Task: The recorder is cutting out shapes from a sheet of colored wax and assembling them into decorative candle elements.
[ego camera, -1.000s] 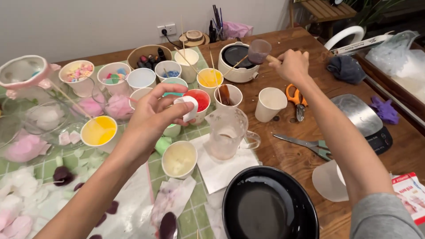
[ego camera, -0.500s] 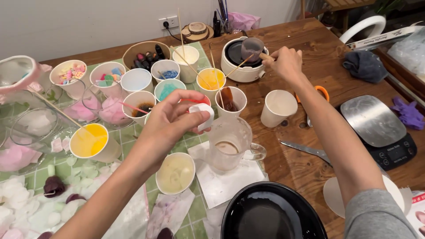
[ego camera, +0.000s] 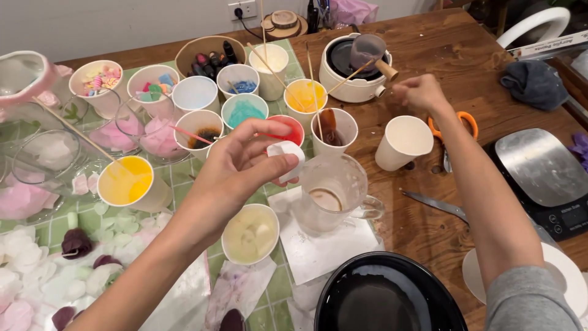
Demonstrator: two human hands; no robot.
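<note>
My left hand (ego camera: 242,168) hovers over the green-checked mat and pinches a small white lump (ego camera: 286,157) between thumb and fingertips, just left of a clear glass jug (ego camera: 334,195) with a little amber liquid. Below the hand stands a paper cup of pale yellow wax (ego camera: 250,234). My right hand (ego camera: 421,92) is stretched out over the wooden table with its fingers curled and nothing in it, a short way right of the wooden handle of a small ladle (ego camera: 369,49). The ladle rests on a white pot (ego camera: 352,73).
Several paper cups of coloured wax with sticks (ego camera: 288,98) crowd the mat's far side. An empty white cup (ego camera: 403,142), orange scissors (ego camera: 456,122), a kitchen scale (ego camera: 545,168) and a metal blade (ego camera: 438,205) lie at the right. A black bowl (ego camera: 386,300) sits near me.
My right hand has let go of the ladle handle and drawn back to the right. My left hand has come nearer the glass jug with the white lump.
</note>
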